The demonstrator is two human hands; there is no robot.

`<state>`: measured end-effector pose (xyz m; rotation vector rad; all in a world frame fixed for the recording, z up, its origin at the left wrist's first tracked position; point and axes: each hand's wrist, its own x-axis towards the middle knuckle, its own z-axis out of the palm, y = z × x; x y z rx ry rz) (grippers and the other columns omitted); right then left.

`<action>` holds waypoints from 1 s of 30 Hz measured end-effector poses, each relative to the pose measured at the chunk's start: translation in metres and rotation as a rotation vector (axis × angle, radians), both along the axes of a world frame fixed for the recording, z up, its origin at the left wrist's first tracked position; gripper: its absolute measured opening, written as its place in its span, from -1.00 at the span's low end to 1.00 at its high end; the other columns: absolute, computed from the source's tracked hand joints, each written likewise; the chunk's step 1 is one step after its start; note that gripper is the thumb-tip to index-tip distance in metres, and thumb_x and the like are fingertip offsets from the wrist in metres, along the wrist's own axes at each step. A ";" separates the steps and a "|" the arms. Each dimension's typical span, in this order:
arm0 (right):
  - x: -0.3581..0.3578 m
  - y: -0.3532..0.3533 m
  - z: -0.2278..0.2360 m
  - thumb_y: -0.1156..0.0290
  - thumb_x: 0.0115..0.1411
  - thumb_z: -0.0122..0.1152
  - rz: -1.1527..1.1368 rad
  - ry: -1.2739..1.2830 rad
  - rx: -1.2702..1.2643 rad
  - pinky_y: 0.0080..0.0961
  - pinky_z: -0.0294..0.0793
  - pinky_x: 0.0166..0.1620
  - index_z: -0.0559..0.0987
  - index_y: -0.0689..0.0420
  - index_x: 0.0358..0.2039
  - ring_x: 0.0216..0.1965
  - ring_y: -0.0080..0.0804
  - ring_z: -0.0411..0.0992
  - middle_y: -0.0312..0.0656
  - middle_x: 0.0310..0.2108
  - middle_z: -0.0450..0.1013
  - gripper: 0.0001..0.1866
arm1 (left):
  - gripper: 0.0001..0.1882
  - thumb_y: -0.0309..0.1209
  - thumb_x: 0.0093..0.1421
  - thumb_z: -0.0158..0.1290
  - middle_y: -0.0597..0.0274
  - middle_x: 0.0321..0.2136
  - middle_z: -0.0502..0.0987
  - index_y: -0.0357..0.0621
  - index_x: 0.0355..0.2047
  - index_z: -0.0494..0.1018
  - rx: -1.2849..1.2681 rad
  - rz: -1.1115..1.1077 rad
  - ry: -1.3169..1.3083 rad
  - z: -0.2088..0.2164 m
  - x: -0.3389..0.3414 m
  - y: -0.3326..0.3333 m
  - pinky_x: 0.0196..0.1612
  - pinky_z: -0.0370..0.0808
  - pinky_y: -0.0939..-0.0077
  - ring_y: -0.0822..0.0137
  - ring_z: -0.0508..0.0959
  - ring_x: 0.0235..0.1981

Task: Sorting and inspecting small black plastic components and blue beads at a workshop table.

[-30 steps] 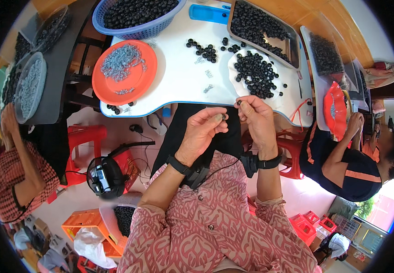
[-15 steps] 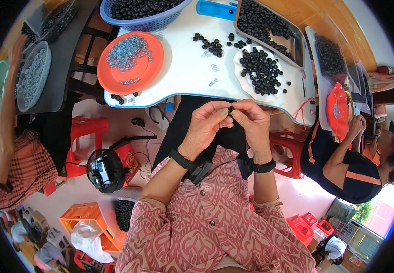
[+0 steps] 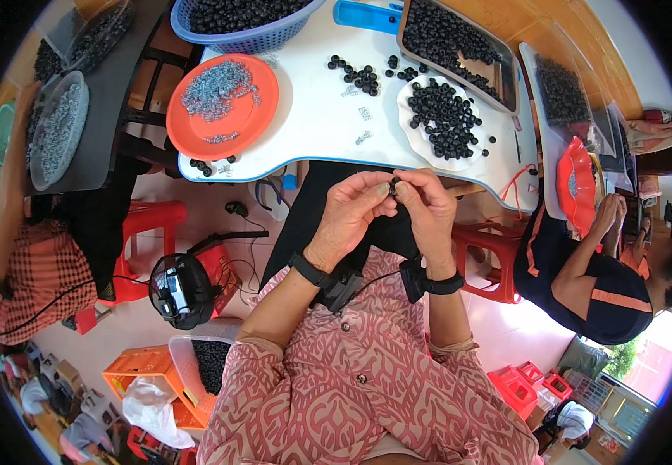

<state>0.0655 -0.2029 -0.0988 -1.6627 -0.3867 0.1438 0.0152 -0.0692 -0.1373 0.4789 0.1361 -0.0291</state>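
Black bead [image 3: 395, 184] sat pinched between the fingertips of the left hand [image 3: 354, 211] and right hand [image 3: 427, 209], both closed on it above the lap. Farther off, the white table [image 3: 313, 124] held an orange plate [image 3: 222, 105] and 1 white plate [image 3: 444, 120] of beads.

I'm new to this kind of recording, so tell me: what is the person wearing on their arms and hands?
Both hands are bare: left hand, right hand. Each wrist carries a black band with a small black box and a thin cable. Pink sleeves with a pale leaf pattern are pushed up past the elbows.
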 end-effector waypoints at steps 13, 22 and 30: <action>-0.003 0.010 0.004 0.64 0.14 0.19 -0.062 -0.389 -0.272 -0.63 0.44 -0.31 0.55 0.25 -0.27 -0.35 -0.45 0.46 -0.17 -0.35 0.45 -0.87 | -0.79 -0.52 0.28 0.01 0.22 -0.32 0.56 -0.30 -0.09 0.48 0.009 0.000 0.026 0.000 -0.001 0.003 -0.25 0.56 0.52 0.46 0.55 -0.38; -0.004 0.002 -0.007 0.58 0.20 0.18 -0.028 0.003 0.083 -0.73 0.36 -0.16 0.56 0.24 -0.24 -0.23 -0.62 0.39 -0.30 -0.26 0.44 -0.89 | -0.73 -0.53 0.30 -0.03 0.12 -0.23 0.57 -0.34 -0.01 0.43 -0.138 -0.027 -0.010 0.006 -0.001 0.003 -0.10 0.59 0.44 0.36 0.60 -0.25; -0.005 0.002 -0.009 0.58 0.20 0.18 -0.020 0.101 0.233 -0.71 0.33 -0.11 0.59 0.25 -0.23 -0.21 -0.61 0.37 -0.30 -0.24 0.43 -0.87 | -0.72 -0.55 0.28 -0.01 0.08 -0.22 0.57 -0.33 -0.01 0.42 -0.059 0.007 -0.047 0.009 -0.002 0.002 -0.10 0.61 0.36 0.29 0.62 -0.24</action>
